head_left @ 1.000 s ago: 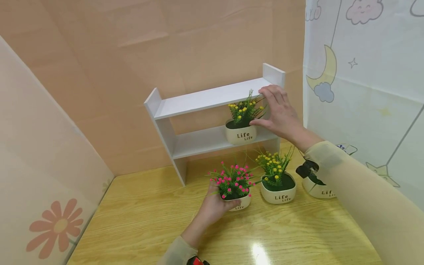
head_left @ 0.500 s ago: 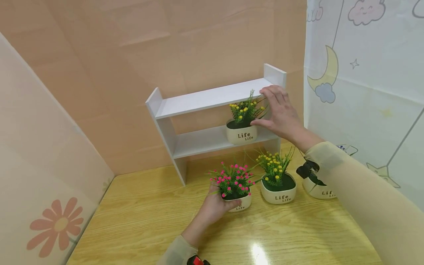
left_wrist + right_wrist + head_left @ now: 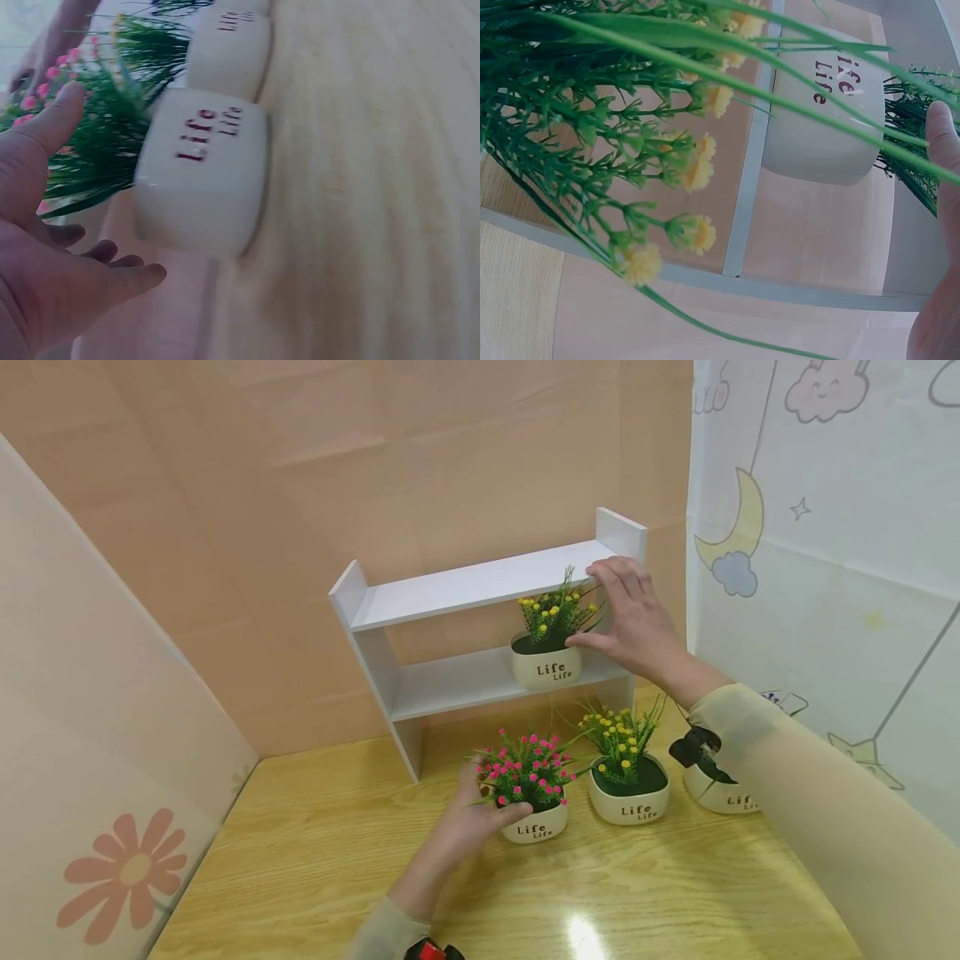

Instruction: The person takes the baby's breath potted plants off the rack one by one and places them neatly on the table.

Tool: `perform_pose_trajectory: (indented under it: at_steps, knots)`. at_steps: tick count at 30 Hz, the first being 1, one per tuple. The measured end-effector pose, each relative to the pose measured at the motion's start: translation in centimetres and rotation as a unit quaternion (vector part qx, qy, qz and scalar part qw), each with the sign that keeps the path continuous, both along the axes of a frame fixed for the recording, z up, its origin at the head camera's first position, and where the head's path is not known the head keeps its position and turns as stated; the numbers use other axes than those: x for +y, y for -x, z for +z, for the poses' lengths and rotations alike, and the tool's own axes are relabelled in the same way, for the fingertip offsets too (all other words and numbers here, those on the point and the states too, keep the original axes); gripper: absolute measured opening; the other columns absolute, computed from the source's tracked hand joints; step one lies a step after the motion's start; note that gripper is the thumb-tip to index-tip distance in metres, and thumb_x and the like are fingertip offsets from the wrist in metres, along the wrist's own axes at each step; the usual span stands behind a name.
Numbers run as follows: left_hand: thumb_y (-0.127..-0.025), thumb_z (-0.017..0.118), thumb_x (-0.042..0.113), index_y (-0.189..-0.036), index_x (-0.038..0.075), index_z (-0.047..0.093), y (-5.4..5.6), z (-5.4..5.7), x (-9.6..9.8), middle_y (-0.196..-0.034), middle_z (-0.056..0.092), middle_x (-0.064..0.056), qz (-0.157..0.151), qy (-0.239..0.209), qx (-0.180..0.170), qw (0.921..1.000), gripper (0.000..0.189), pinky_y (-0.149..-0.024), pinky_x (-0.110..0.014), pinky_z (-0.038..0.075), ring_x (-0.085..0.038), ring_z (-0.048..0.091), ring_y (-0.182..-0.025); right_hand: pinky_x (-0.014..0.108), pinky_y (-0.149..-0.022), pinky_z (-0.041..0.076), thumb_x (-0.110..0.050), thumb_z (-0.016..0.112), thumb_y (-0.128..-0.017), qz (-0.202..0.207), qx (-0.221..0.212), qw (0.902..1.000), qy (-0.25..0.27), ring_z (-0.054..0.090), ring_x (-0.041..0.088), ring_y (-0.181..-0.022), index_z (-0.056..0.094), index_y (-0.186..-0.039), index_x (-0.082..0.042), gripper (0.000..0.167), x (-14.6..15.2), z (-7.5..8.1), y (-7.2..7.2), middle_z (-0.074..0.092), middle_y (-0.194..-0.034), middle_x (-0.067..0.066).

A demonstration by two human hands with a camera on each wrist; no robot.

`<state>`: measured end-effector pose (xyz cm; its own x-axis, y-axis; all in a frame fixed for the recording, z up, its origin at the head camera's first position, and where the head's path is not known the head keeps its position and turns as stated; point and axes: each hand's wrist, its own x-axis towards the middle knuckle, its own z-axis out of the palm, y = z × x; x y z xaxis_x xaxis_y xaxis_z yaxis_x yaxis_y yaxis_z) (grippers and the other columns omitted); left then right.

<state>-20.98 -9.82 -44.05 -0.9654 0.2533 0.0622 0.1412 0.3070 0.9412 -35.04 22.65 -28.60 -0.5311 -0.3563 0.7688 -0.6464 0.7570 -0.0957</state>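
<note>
A cream "Life" pot with pink flowers (image 3: 534,828) stands on the wooden table. Beside its left side is my left hand (image 3: 457,827), thumb and fingers spread; the left wrist view shows a gap between this hand and the pot (image 3: 202,172). A matching pot with yellow flowers (image 3: 546,670) sits on the middle board of a white shelf (image 3: 450,683). At that pot's right is my right hand (image 3: 633,627), thumb by the rim and fingers near the top board's front edge. In the right wrist view the thumb (image 3: 941,135) lies over the plant's leaves.
Another yellow-flowered pot (image 3: 628,802) stands on the table right of the pink one. Farther right, a further pot (image 3: 723,795) is partly hidden by the right forearm. Printed cloth walls (image 3: 817,585) enclose the table (image 3: 315,860).
My left hand has let go of the pink-flowered pot and drawn back a little to the left, uncovering the pot's lettering. The right hand and the shelf pot hold their places.
</note>
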Motion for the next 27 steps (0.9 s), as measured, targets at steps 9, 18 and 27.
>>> perform_pose_trajectory:
  at_steps: [9,18,27]
  knots:
    - [-0.094,0.092,0.029,-0.176,0.017,0.018,-0.2,5.8,-2.4,-0.175,0.028,-0.015,-0.005,0.006,0.088,0.9961,0.112,-0.132,-0.058,0.028,-0.036,0.028,-0.163,0.049,-0.135,0.014,-0.036,0.104,-0.078,0.0,-0.001,1.0,0.003,0.023,0.045,-0.157,0.037,-0.161,0.002,0.114,-0.1,0.1,-0.1,0.034,-0.163,0.025]
    - [-0.092,0.093,0.043,-0.177,0.019,0.022,1.7,10.1,-1.9,-0.177,0.029,-0.005,0.042,0.094,0.141,0.9846,0.113,-0.13,-0.058,0.032,-0.031,0.03,-0.164,0.05,-0.135,0.015,-0.037,0.103,-0.078,0.002,0.003,1.0,-0.002,0.025,0.045,-0.155,0.038,-0.16,0.003,0.113,-0.2,-0.3,0.0,0.035,-0.161,0.026]
    - [-0.094,0.09,0.045,-0.176,0.018,0.022,5.5,12.9,-0.1,-0.179,0.025,-0.013,0.048,0.176,0.183,0.966,0.11,-0.13,-0.06,0.031,-0.035,0.027,-0.164,0.048,-0.136,0.014,-0.037,0.102,-0.079,0.004,0.004,1.0,0.003,0.025,0.045,-0.156,0.037,-0.161,0.002,0.111,-0.6,-0.3,-0.1,0.036,-0.161,0.026]
